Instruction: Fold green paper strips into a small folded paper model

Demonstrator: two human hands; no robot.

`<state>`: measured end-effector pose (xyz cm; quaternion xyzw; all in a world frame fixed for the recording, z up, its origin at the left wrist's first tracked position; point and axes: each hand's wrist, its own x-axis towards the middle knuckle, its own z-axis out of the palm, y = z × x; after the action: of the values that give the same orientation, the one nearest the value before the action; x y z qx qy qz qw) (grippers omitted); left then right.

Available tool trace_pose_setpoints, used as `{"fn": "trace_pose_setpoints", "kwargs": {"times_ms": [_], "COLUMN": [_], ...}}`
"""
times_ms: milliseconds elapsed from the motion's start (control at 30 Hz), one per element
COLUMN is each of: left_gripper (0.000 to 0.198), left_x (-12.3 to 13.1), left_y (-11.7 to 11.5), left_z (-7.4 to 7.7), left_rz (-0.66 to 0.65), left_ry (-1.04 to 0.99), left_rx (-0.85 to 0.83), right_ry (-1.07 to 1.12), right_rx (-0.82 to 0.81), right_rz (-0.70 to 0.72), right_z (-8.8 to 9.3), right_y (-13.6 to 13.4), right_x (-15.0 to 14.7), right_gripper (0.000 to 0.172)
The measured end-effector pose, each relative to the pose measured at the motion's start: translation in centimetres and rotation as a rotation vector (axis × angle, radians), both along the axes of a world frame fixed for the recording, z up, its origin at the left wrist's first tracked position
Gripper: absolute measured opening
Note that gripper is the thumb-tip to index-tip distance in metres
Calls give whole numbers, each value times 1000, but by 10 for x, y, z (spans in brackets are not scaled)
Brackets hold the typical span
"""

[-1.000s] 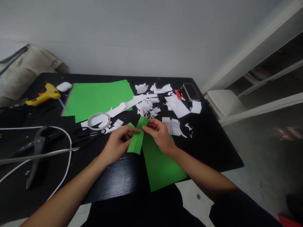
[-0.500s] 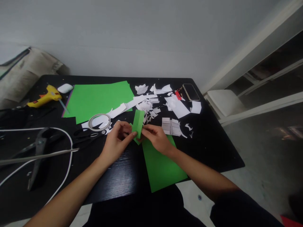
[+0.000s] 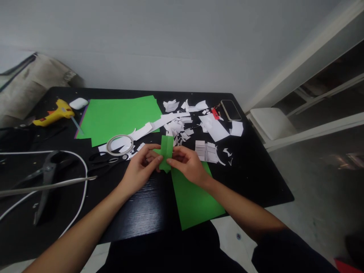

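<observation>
Some plain, creased green paper (image 3: 167, 146) in the pinching grip of left hand (image 3: 142, 163) and right hand (image 3: 190, 165) together.

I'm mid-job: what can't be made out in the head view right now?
Head view: back of the folded green paper; turned away from the camera.
Head view: far end of the green sheet, partly; the right hand covers it.
Head view: where the white cable leads; cut off by the left edge.
Head view: the count of white scraps; small and overlapping.

No writing, number or sign is legible here.
</observation>
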<state>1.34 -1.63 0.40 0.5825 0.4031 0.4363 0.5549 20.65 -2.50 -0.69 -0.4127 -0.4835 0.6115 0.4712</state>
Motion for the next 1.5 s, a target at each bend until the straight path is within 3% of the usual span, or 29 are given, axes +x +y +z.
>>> {"fn": "trace_pose_setpoints", "kwargs": {"times_ms": [533, 900, 1267, 1400, 1500], "left_gripper": [10, 17, 8, 10, 13], "left_x": [-1, 0, -1, -3, -2], "left_y": [0, -1, 0, 0, -2], "left_z": [1, 4, 6, 6, 5], "left_rz": [-33, -39, 6, 48, 56], "left_ry": [-42, -13, 41, 81, 136], "left_rx": [-22, -61, 63, 80, 111], "right_ry": [0, -5, 50, 127, 43], "right_rx": [-21, -33, -10, -58, -39], "right_rz": [-30, -37, 23, 56, 19], "right_z": [2, 7, 11, 12, 11], "right_y": [0, -1, -2, -2, -2], "right_x": [0, 0, 3, 5, 4], "right_gripper": [25, 28, 14, 17, 17]}}
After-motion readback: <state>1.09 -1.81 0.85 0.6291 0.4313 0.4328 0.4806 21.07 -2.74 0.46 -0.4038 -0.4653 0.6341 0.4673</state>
